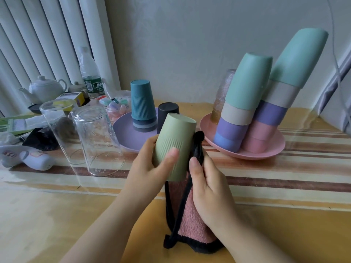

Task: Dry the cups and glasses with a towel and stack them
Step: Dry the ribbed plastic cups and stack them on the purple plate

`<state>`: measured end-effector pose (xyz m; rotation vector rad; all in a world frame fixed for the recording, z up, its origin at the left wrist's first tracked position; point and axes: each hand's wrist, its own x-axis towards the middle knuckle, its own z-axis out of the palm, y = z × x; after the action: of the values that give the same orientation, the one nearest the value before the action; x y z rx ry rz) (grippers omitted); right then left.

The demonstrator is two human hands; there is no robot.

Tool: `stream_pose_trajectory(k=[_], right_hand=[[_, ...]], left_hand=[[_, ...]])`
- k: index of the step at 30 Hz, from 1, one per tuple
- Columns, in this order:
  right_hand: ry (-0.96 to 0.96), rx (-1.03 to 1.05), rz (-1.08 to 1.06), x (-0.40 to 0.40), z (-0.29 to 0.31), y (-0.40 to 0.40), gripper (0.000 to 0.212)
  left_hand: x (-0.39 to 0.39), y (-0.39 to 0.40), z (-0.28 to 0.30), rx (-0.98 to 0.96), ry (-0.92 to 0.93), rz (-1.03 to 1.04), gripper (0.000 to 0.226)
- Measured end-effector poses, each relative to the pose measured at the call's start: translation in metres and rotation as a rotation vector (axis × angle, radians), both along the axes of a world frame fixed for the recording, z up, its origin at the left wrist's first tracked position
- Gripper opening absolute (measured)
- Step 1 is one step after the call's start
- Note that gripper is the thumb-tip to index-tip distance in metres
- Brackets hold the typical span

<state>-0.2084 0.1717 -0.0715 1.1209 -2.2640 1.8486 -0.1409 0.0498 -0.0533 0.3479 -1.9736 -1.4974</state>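
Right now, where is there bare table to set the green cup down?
Bare patches: the near tabletop left of the left hand, and the striped stretch in front of the pink plate. Crowded: the back left, around the two clear glasses and purple plate. The right hand holds the towel against the green cup.

I see a cup (175, 147) and towel (191, 211) nearest me in the middle, two glasses (95, 139) upside down on the table (284, 186) to the left, one cup stack (143, 106) on a plate (125, 133) behind, two leaning stacks (262, 103) on another plate (247, 152) to the right.
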Motion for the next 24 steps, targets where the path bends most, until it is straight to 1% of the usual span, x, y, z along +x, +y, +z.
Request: stream_pose_trajectory(k=[2,3,6,9,11,13,15,17,19,20,22,24], right_hand=[[0.01,0.042,0.003,0.002,-0.003,-0.002,0.046],[-0.007,0.027,0.018,0.002,-0.002,-0.002,0.047],[-0.114,-0.129,0.031,-0.001,0.008,0.002,0.04],[-0.14,-0.242,0.042,-0.006,0.018,0.007,0.04],[-0.146,-0.255,0.089,-0.005,0.017,0.006,0.047],[-0.144,-0.19,0.14,-0.003,0.01,0.003,0.049],[-0.118,-0.065,0.138,-0.002,0.002,0.0,0.047],[-0.097,0.059,0.113,-0.003,-0.004,-0.001,0.045],[-0.102,0.124,0.097,-0.004,-0.006,-0.002,0.057],[-0.113,0.123,0.098,-0.005,-0.005,-0.002,0.058],[-0.136,0.099,0.11,-0.009,-0.002,-0.001,0.045],[-0.178,0.135,0.112,-0.014,0.0,-0.001,0.035]], left_hand=[[-0.001,0.002,-0.001,-0.072,-0.061,0.009,0.044],[0.0,0.003,-0.001,-0.075,-0.085,0.001,0.045],[0.0,0.007,-0.002,-0.053,-0.131,-0.144,0.04],[0.002,0.016,-0.004,0.065,-0.116,-0.301,0.049],[0.002,0.018,-0.004,0.191,-0.069,-0.321,0.043],[0.003,0.015,-0.001,0.338,-0.004,-0.3,0.042],[0.003,0.006,-0.001,0.461,0.055,-0.271,0.057],[0.002,-0.002,0.0,0.541,0.081,-0.265,0.076],[0.002,-0.007,0.0,0.545,0.089,-0.278,0.094],[0.002,-0.009,-0.001,0.529,0.093,-0.284,0.098],[0.003,-0.012,-0.001,0.466,0.078,-0.296,0.101],[0.005,-0.014,0.002,0.353,0.019,-0.321,0.099]])
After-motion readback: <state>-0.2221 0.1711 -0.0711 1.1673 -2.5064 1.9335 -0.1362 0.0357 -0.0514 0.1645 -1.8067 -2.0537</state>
